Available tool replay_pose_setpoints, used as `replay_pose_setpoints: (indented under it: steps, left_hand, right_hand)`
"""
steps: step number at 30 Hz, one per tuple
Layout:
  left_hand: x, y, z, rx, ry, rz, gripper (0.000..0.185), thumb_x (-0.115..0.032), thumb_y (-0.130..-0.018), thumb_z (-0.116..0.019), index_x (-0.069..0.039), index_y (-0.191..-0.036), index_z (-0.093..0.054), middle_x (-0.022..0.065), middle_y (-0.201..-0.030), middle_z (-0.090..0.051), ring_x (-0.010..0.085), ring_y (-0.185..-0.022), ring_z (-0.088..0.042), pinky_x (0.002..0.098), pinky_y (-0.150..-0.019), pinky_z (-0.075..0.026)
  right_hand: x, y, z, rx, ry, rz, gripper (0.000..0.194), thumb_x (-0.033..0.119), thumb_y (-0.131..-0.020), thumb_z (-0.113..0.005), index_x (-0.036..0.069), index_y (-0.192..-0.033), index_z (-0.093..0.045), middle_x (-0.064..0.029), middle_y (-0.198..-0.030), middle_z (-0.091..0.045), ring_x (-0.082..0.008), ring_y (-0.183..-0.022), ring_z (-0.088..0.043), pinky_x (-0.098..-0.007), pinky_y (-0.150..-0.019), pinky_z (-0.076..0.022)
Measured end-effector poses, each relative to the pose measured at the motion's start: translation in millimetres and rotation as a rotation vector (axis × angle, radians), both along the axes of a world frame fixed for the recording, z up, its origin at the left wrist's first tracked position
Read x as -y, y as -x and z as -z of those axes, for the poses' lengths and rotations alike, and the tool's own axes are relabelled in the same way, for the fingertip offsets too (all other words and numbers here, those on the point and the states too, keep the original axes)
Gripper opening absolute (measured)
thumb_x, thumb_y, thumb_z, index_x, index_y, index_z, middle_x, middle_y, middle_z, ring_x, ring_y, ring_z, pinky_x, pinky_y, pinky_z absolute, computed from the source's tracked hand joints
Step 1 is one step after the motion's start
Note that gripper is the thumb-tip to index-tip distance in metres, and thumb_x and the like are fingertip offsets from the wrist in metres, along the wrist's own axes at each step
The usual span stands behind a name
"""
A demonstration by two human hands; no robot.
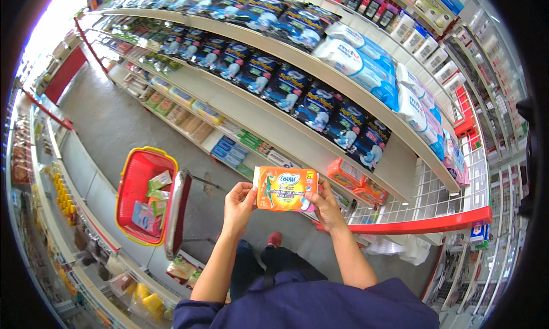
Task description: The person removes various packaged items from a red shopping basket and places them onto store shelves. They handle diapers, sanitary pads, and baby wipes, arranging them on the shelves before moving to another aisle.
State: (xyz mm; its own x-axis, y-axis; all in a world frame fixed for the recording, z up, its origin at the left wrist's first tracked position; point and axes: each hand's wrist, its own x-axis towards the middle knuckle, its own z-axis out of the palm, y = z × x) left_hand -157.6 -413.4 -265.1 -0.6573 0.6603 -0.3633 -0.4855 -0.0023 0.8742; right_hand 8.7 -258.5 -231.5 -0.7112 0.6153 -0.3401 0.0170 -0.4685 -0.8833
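Observation:
An orange Charm sanitary pad pack [286, 189] is held level before my chest, its printed front facing up at me. My left hand [240, 204] grips the pack's left end, the thumb on its front. At the right end my right hand [324, 203] holds it, thumb over the lower right corner. Similar orange packs [345, 173] lie on a shelf just beyond my right hand. To the left stands a red plastic basket [148, 161] with a yellow rim, holding several small packs [148, 217].
A long shelf unit [257, 41] with dark pad packs [291, 86] and white-blue Mitu packs [360, 63] runs across in front. A stool-like seat [176, 217] stands beside the basket. Another stocked shelf [81, 243] is at left, and a red shelf edge [424, 224] at right.

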Motion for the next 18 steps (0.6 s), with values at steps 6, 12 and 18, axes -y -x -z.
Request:
replay_pose_setpoints:
  steps: [6,12,18]
  left_hand:
    - [-45.2,-22.4,44.4,-0.004,0.072,0.061,0.013,-0.013,-0.095,-0.055,-0.003,-0.102,-0.057,0.0027,-0.083,-0.065,0.0081,-0.074,-0.062,0.0267,-0.063,-0.054]
    - [-108.5,-5.9,83.2,-0.184,0.15,0.172,0.013,-0.015,-0.093,-0.059,-0.002,-0.098,-0.059,0.0028,-0.075,-0.063,0.0082,-0.067,-0.059,0.0242,-0.058,-0.051]
    - [-172.4,17.6,121.0,-0.269,0.104,0.159,0.02,-0.019,-0.088,-0.063,0.0,-0.094,-0.063,0.0056,-0.063,-0.061,0.0085,-0.056,-0.052,0.0272,-0.051,-0.042]
  right_hand:
    - [-36.7,-35.8,49.8,0.096,-0.071,0.18,0.028,0.027,-0.101,-0.047,0.004,-0.114,-0.055,-0.0031,-0.109,-0.06,-0.01,-0.092,-0.055,-0.028,-0.085,-0.043]
    - [-98.6,-41.9,94.7,0.317,-0.415,0.19,0.026,0.012,-0.099,-0.048,-0.001,-0.121,-0.054,-0.0039,-0.096,-0.063,-0.0082,-0.085,-0.058,-0.0246,-0.078,-0.0462]
    - [-154.5,-26.7,122.0,0.369,-0.614,0.131,0.031,0.0,-0.093,-0.05,0.002,-0.124,-0.053,-0.0054,-0.099,-0.063,-0.0082,-0.086,-0.058,-0.0252,-0.076,-0.0484]
